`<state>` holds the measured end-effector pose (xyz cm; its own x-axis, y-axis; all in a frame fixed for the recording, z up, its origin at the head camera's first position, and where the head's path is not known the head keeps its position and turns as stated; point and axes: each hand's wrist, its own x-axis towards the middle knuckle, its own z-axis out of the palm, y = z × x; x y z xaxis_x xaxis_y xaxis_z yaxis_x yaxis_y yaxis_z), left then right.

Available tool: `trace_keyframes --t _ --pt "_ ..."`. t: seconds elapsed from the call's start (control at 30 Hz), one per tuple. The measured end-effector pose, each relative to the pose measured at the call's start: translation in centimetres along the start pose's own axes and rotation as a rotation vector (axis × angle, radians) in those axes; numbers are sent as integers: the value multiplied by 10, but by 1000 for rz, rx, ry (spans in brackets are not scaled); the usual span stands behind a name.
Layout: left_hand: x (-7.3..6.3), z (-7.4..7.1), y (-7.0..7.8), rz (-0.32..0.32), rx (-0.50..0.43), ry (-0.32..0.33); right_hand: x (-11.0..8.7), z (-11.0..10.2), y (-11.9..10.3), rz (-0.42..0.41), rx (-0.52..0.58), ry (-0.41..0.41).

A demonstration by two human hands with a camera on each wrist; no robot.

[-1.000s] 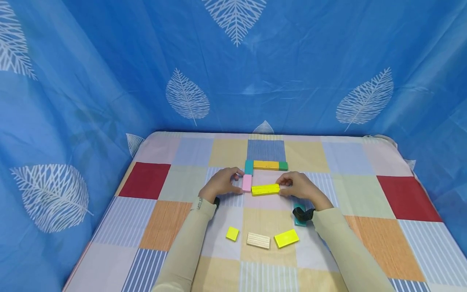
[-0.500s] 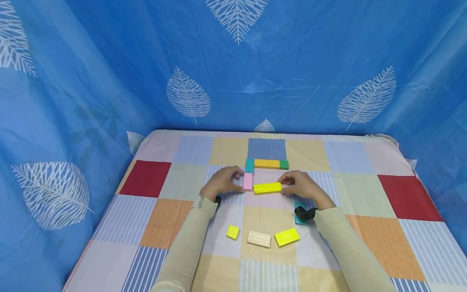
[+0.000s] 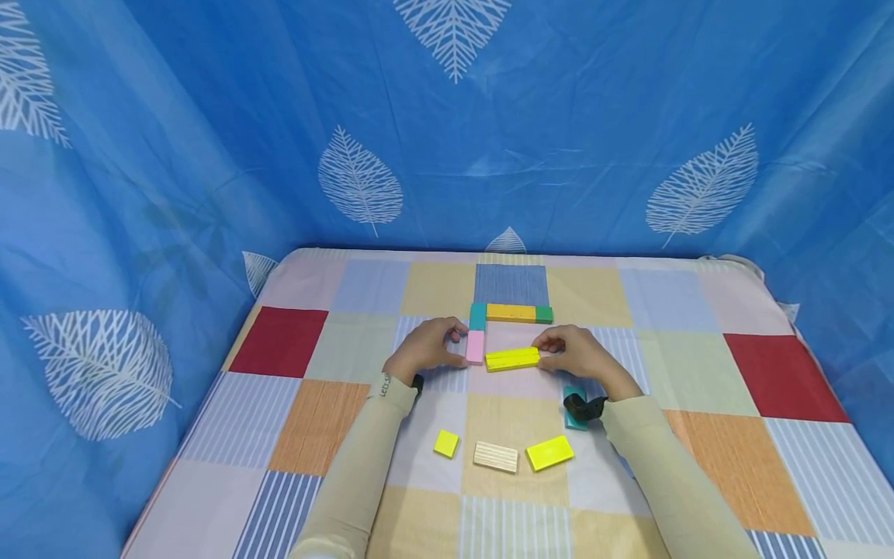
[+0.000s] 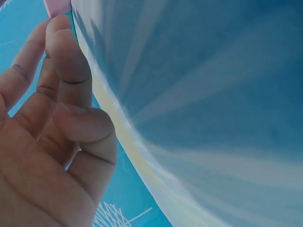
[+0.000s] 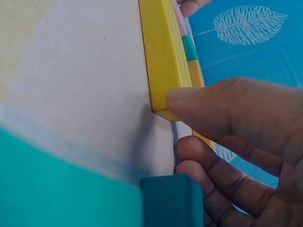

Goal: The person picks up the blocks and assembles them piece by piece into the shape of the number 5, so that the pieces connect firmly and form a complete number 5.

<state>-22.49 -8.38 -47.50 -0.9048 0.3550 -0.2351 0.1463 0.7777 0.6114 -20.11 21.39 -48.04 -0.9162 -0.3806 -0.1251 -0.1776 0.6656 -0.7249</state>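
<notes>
My right hand (image 3: 576, 359) pinches the right end of a long yellow block (image 3: 513, 359) with a lengthwise line on it. In the right wrist view the thumb (image 5: 189, 104) presses on that end, while part of the index finger is hidden. My left hand (image 3: 426, 349) is beside a pink block (image 3: 475, 347), its fingertips at the block's left side. The left wrist view shows fingers reaching the pink block (image 4: 57, 5), with the thumb away from it. Behind the pink block, a teal block (image 3: 478, 316), an orange block (image 3: 511, 313) and a green block (image 3: 544, 314) form a corner.
Nearer me lie a small yellow square block (image 3: 445, 443), a ridged beige block (image 3: 496, 457) and a yellow rectangular block (image 3: 549, 453). Another teal block (image 3: 574, 423) lies partly under my right wrist. A patchwork cloth (image 3: 684, 310) covers the surface; blue curtains (image 3: 559, 155) hang around it.
The hands and blocks hold nearly the same places. The whole view has shifted slightly, and the long yellow block's right end sits a touch farther back.
</notes>
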Motion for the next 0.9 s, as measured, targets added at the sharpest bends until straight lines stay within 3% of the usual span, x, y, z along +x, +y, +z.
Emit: trace_keyframes --t 0.9 --pt "2 1 1 -15 -9 -1 0 2 1 15 17 9"
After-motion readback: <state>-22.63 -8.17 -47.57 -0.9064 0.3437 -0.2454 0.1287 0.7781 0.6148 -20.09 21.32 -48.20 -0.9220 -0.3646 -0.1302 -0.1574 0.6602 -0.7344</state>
